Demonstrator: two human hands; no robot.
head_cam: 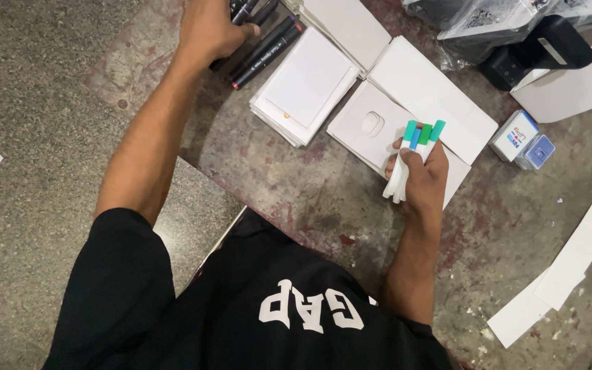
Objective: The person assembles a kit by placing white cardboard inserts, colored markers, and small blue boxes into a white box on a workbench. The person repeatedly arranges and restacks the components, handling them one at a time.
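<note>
My right hand (423, 177) is closed around a small bunch of white markers (412, 154) with green and blue caps, held upright over a flat white card (361, 123) that has a hang-hole. My left hand (207, 27) reaches to the top of the view and grips a cluster of black markers (262, 44) lying on the stone floor. The tops of those black markers are cut off by the frame edge.
Stacks of flat white cards (306, 85) and folded white sheets (433, 92) lie between my hands. Small blue-and-white boxes (519, 137), a black device (539, 51) and plastic-wrapped items (474, 20) sit at the upper right. White card strips (563, 270) lie lower right.
</note>
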